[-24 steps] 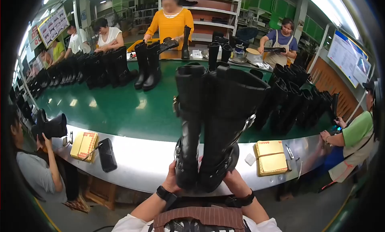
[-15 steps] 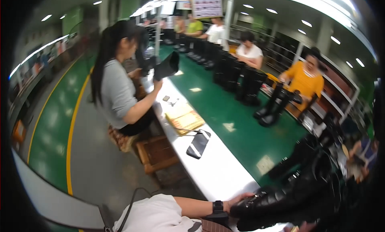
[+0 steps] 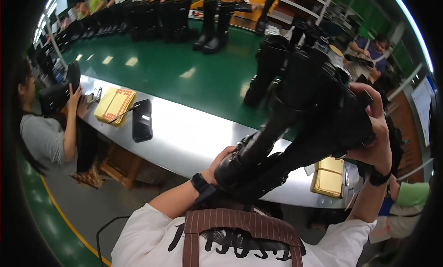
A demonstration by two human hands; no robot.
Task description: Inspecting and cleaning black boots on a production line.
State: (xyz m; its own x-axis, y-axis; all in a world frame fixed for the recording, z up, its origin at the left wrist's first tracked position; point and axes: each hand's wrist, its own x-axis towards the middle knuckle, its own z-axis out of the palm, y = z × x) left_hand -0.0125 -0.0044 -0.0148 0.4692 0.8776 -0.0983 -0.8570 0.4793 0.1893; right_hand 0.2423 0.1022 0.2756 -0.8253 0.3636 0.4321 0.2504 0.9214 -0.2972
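Note:
A pair of tall black boots [image 3: 302, 121] with straps and buckles slants across the space before me, shafts at the upper right and feet at the lower left. My left hand [image 3: 218, 164] wraps round the foot end of the boots; its fingers are partly hidden behind them. Around the upper shafts, on the right, my right hand [image 3: 379, 135] is closed, thumb showing on top. The boots hang over the metal table edge [image 3: 198, 144]. More dark boots [image 3: 267, 66] stand just behind them, partly covered.
A green belt [image 3: 170, 68] carries rows of black boots [image 3: 161, 20]. On the metal ledge lie a black phone [image 3: 142, 121], a yellow pad stack [image 3: 115, 104] and another yellow stack [image 3: 328, 178]. A co-worker in grey [image 3: 48, 137] sits left, holding a boot; others work across the belt.
The view has swung right. The boots, earlier low at the right edge, now rise in front of me. My right hand now shows on the shafts; my left stays at the feet.

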